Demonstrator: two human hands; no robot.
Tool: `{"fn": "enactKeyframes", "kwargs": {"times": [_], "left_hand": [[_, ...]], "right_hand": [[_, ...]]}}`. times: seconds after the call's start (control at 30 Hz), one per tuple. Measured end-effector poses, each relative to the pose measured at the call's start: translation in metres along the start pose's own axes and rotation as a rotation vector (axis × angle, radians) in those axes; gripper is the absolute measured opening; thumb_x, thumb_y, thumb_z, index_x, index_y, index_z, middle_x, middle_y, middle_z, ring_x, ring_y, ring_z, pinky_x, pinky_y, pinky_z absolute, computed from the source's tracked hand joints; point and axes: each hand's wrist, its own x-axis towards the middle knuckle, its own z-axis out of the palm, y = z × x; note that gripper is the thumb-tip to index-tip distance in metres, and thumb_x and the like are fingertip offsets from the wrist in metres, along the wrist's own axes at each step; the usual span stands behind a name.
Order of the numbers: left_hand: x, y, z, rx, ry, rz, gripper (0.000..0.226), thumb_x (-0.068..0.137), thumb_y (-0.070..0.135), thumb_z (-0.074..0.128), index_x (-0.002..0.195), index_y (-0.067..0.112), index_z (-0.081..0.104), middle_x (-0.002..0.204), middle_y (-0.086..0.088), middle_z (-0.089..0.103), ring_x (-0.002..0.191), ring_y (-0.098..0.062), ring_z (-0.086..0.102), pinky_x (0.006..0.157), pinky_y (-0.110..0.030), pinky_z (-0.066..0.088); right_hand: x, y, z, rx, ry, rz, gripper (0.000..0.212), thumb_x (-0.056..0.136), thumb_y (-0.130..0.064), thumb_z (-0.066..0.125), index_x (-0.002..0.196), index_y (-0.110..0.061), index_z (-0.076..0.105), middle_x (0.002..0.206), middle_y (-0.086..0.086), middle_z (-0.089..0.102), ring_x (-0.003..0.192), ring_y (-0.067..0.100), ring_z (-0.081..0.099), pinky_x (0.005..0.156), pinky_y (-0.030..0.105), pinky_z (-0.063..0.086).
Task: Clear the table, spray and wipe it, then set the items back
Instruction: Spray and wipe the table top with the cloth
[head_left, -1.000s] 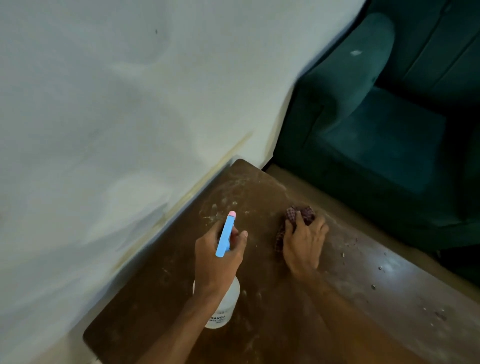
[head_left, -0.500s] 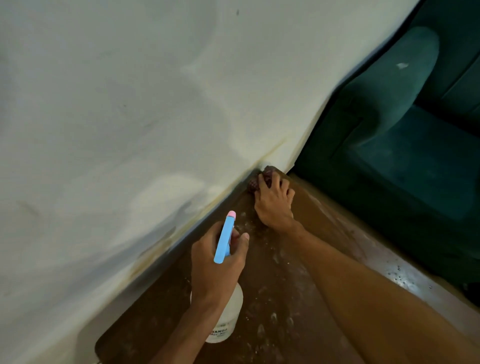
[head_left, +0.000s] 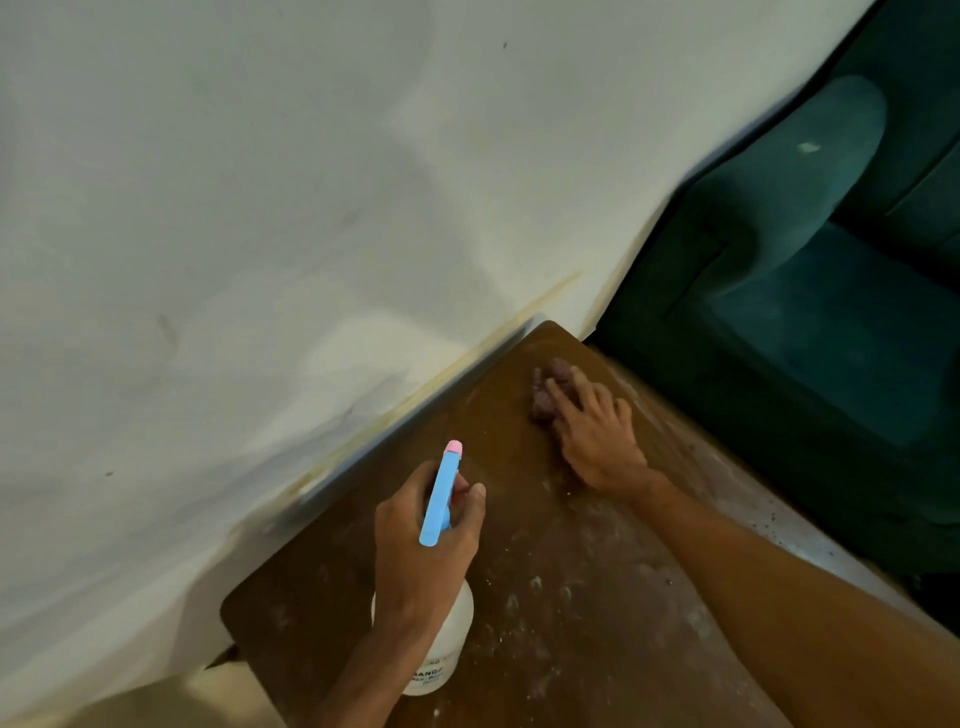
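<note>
An off-white wall (head_left: 260, 208) is seen across the left and top, marked by a yellowish streak (head_left: 519, 317) low down and a few dark specks. A teal armchair (head_left: 831, 338) is set against it at right; a white fleck (head_left: 808, 147) is seen on its rounded arm.

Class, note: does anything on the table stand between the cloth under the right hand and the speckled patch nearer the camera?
Nothing visible: only bare table lies between cloth and speckles. The spray bottle, held by the left hand, is off to the left.
</note>
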Motion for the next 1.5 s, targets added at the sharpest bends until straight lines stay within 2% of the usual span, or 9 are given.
{"fn": "enactKeyframes", "kwargs": {"times": [0.1,0.2,0.33,0.57,0.77,1.1,1.2,1.4,1.5], "left_hand": [[-0.004,0.004,-0.003,-0.024,0.024,0.031,0.02,0.081,0.028,0.08,0.094,0.019,0.069,0.078,0.014,0.067,0.078,-0.004,0.069,0.065,-0.012,0.058],[-0.007,0.003,-0.012,-0.036,0.057,0.034,0.02,0.081,0.025,0.08,0.095,0.016,0.07,0.078,0.015,0.067,0.081,0.002,0.067,0.065,-0.007,0.055],[-0.017,-0.006,-0.031,-0.02,0.112,0.022,0.025,0.081,0.03,0.079,0.098,0.014,0.071,0.078,0.011,0.068,0.081,0.0,0.068,0.065,-0.008,0.055],[-0.052,-0.025,-0.088,0.032,0.252,0.015,0.033,0.08,0.041,0.071,0.1,0.014,0.07,0.076,0.02,0.061,0.075,-0.006,0.067,0.065,-0.001,0.049],[-0.098,-0.048,-0.14,0.053,0.362,-0.025,0.025,0.087,0.027,0.075,0.102,0.008,0.068,0.077,0.005,0.063,0.065,-0.014,0.063,0.066,-0.023,0.059],[-0.156,-0.067,-0.169,0.073,0.505,-0.082,0.016,0.087,0.014,0.075,0.093,0.021,0.062,0.07,0.004,0.06,0.054,-0.021,0.059,0.054,-0.041,0.06],[-0.147,-0.064,-0.164,0.06,0.478,-0.051,0.015,0.088,0.013,0.074,0.093,0.02,0.062,0.074,0.008,0.061,0.063,-0.018,0.062,0.06,-0.033,0.061],[-0.114,-0.051,-0.151,0.07,0.459,0.048,0.012,0.089,0.014,0.074,0.094,0.016,0.063,0.072,0.011,0.06,0.067,-0.016,0.063,0.06,-0.021,0.058],[-0.105,-0.055,-0.149,0.1,0.481,0.046,0.011,0.089,0.015,0.074,0.09,0.017,0.064,0.07,0.006,0.061,0.06,-0.016,0.059,0.058,-0.031,0.056]], "right_hand": [[-0.008,0.013,0.002,0.112,-0.003,0.316,0.059,0.105,-0.044,0.027,0.159,-0.029,0.008,0.165,0.01,0.001,0.149,0.036,0.006,0.12,0.057,0.006],[-0.013,-0.018,0.002,0.108,0.015,0.376,0.059,0.105,-0.044,0.028,0.158,-0.023,0.012,0.16,0.017,0.01,0.143,0.041,0.016,0.116,0.057,0.015],[-0.026,-0.088,0.006,0.032,0.055,0.176,0.061,0.104,-0.046,0.024,0.157,-0.019,0.012,0.156,0.02,0.018,0.134,0.039,0.027,0.11,0.051,0.027],[-0.057,-0.214,0.023,0.023,-0.037,-0.171,0.062,0.105,-0.044,0.024,0.159,-0.019,0.007,0.161,0.019,0.012,0.142,0.04,0.02,0.116,0.051,0.019],[-0.109,-0.28,0.04,-0.02,-0.131,-0.477,0.068,0.102,-0.048,0.034,0.159,-0.022,0.006,0.162,0.019,0.005,0.141,0.044,0.015,0.116,0.059,0.011],[-0.151,-0.261,0.054,-0.139,-0.136,-1.003,0.062,0.102,-0.034,0.041,0.157,-0.035,0.012,0.165,0.011,0.008,0.149,0.037,0.007,0.12,0.059,0.007],[-0.132,-0.222,0.051,-0.141,-0.056,-0.789,0.056,0.105,-0.044,0.027,0.157,-0.038,0.008,0.165,0.007,0.009,0.148,0.033,0.013,0.119,0.053,0.011],[-0.119,-0.168,0.042,0.038,0.018,0.034,0.055,0.105,-0.043,0.027,0.157,-0.035,0.014,0.161,0.012,0.016,0.142,0.038,0.019,0.113,0.059,0.017],[-0.133,-0.19,0.042,0.049,-0.019,0.024,0.056,0.105,-0.041,0.029,0.158,-0.032,0.012,0.162,0.015,0.011,0.143,0.041,0.016,0.113,0.06,0.015]]}}
